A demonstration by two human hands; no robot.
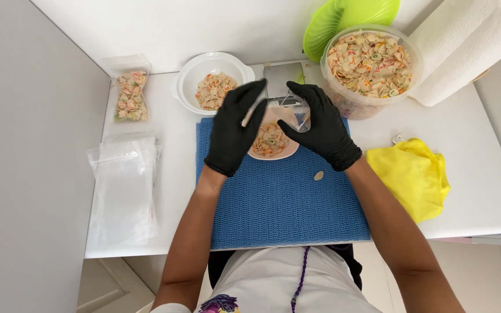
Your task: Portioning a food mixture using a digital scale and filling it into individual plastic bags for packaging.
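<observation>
White table [482,191] with blue mat [285,203], yellow cloth [413,174], clear bags [124,191], filled pouch [130,95], white bowl [189,78], tub [355,104].

— What do the gloved hands hold?
— Left hand [231,128] and right hand [322,124] pinch a small clear bag [293,112] open above a pink dish [269,141] of coloured pasta shells, on a blue mat [279,203].
— Around them?
— A white bowl [213,79], a big tub [372,64], a yellow cloth [413,174] on the white surface [482,174]

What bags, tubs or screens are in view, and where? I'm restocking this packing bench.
Filled clear bag: back left, pastel pieces.
Empty clear bags: flat pile, left edge.
Clear bag: held by left hand and right hand.
Round clear tub: back right, full.
Small scale: grey, behind hands.
</observation>
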